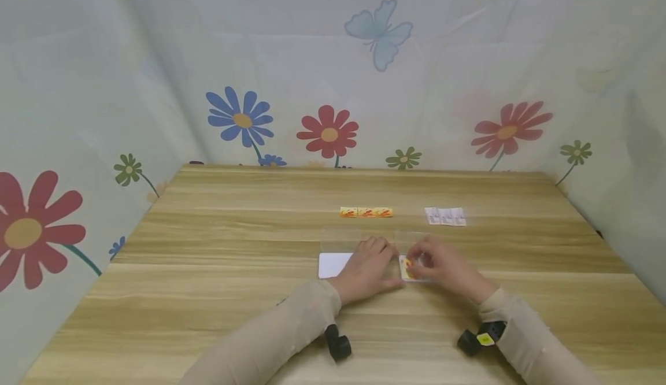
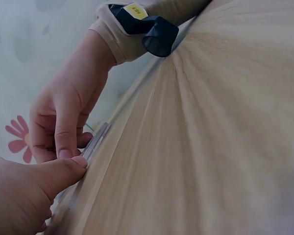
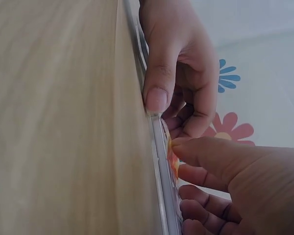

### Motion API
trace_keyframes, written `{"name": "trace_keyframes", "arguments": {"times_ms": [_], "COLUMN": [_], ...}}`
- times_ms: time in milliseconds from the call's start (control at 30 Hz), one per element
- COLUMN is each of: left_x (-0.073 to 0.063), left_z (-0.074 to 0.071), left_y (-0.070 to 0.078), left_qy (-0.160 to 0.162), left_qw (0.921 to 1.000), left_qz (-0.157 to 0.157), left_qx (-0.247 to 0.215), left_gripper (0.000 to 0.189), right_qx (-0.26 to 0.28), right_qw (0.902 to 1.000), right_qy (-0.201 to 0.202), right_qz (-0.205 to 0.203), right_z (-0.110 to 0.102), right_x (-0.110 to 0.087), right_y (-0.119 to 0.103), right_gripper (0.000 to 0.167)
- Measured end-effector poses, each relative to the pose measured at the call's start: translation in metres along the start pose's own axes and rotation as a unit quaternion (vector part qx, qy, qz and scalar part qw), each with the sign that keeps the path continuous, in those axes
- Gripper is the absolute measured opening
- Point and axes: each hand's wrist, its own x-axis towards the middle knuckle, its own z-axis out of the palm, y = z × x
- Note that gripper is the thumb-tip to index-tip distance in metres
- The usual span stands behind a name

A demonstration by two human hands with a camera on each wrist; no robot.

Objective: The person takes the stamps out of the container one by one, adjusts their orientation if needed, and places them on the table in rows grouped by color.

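My right hand (image 1: 442, 266) pinches a small yellow-and-red printed packet (image 1: 407, 267) between thumb and fingers. The packet lies at the left end of a flat clear case (image 3: 160, 161) with a white inside. My left hand (image 1: 366, 269) holds that case's left end, its thumb (image 3: 158, 99) on the near edge and its other fingers curled beyond. Under the left forearm side, a second flat case with a white inside (image 1: 333, 265) is partly covered by the left hand. In the left wrist view, both hands meet at the thin case (image 2: 95, 142).
Farther back lies a row of yellow-and-red packets (image 1: 366, 212). To its right is a row of white printed pieces (image 1: 446, 217). Transparent lids (image 1: 338, 239) lie behind the cases on the wooden table (image 1: 208, 229). A flowered curtain (image 1: 291, 55) surrounds the table.
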Motion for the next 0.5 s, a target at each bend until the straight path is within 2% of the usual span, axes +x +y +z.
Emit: {"name": "trace_keyframes", "arguments": {"times_ms": [333,500], "left_x": [-0.0024,-0.0022], "left_z": [0.0001,-0.0006], "left_y": [0.0004,0.0001], "left_qy": [0.005,0.006], "left_qw": [1.0,0.9999], "left_qz": [0.0,0.003], "left_qx": [0.005,0.01], "left_gripper": [0.055,0.056], "right_qx": [-0.006,-0.013], "right_qw": [1.0,0.9998], "right_qy": [0.0,0.013], "right_qz": [0.005,-0.004], "right_z": [0.0043,0.0047], "right_x": [-0.0011,-0.0005], "right_y": [-0.0019,-0.0024], "right_gripper": [0.016,0.014]}}
